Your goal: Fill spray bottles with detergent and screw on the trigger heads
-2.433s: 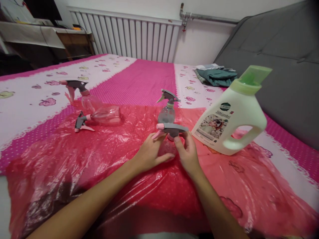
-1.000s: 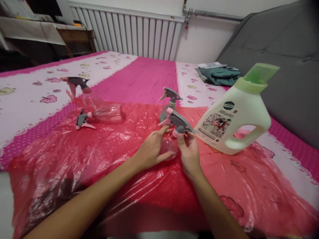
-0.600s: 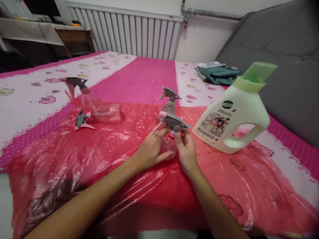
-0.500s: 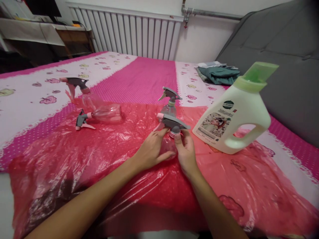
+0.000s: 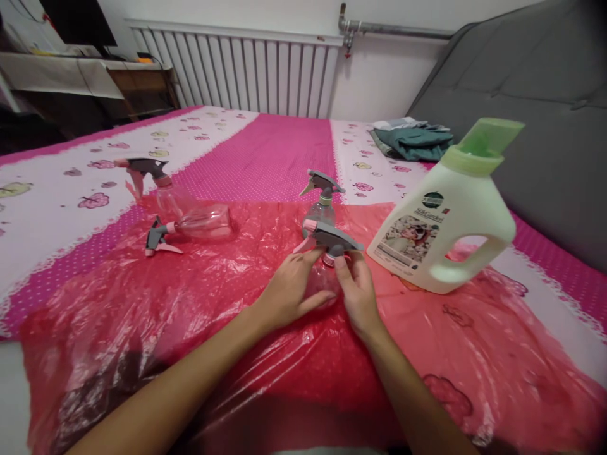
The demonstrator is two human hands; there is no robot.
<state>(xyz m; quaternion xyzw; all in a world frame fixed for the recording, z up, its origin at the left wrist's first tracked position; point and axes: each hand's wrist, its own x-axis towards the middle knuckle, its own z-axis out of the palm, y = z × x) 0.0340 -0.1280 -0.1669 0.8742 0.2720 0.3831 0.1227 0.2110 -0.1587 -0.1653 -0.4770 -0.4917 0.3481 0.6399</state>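
A clear spray bottle (image 5: 322, 282) with a grey and pink trigger head stands upright between my two hands. My left hand (image 5: 294, 289) wraps round its body from the left, thumb across the front. At the collar under the trigger head, my right hand (image 5: 356, 284) grips with thumb and fingers. Just behind it is another clear spray bottle (image 5: 318, 212) with a grey head and pale trigger. To the left, one pink spray bottle (image 5: 203, 222) lies on its side, and a second pink spray bottle (image 5: 173, 196) stands upright behind it.
A large pale detergent jug (image 5: 450, 221) with a green cap stands at the right. Red plastic sheeting (image 5: 190, 291) covers the near part of the bed (image 5: 279, 145). Folded clothes (image 5: 412, 140) lie farther back, beside a grey headboard (image 5: 531, 107). A radiator (image 5: 246, 69) lines the wall.
The camera view has tilted slightly, so most things appear a little lower. Both hands keep their hold on the spray bottle, with hardly any movement of the fingers.
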